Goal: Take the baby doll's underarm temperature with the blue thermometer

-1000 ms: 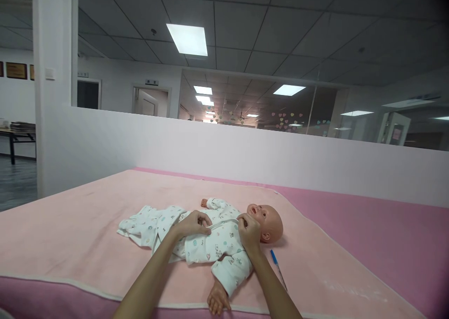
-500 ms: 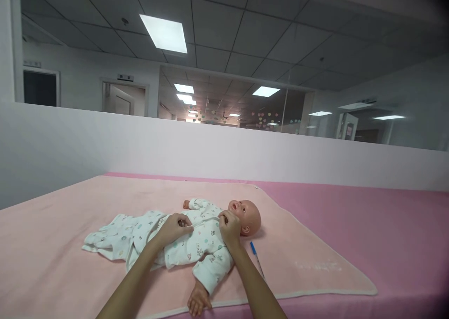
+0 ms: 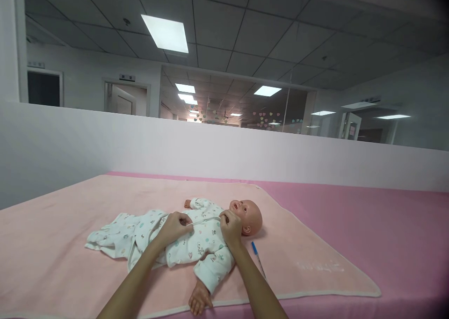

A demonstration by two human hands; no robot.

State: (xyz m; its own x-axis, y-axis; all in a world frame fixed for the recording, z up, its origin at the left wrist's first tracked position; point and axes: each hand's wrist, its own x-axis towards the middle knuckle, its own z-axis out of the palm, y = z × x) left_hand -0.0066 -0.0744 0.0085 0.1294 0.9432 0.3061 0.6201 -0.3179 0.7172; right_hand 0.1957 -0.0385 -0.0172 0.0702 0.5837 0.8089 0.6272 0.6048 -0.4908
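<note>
A baby doll [image 3: 253, 217] lies on its back, its head to the right, dressed in a white baby top [image 3: 196, 244] printed with small coloured figures. My left hand [image 3: 177, 228] is closed in a pinch at the middle of the top, over the doll's belly. Close to the doll's chin, my right hand [image 3: 230, 223] pinches the upper end of the same front edge. The pale edge [image 3: 206, 220] runs nearly straight between both hands. White printed trousers [image 3: 115, 235] cover the doll's legs. My fingertips are partly hidden.
A peach blanket [image 3: 298, 239] with a light border lies under the doll, on a pink cover [image 3: 386, 230]. Right of my right forearm is a blue-capped pen-like stick [image 3: 257, 258]. A white low wall [image 3: 224, 150] with glass above stands behind.
The view has shifted slightly, so everything sits a little further right. Both hands keep their hold on the top's edge, with hardly any movement.
</note>
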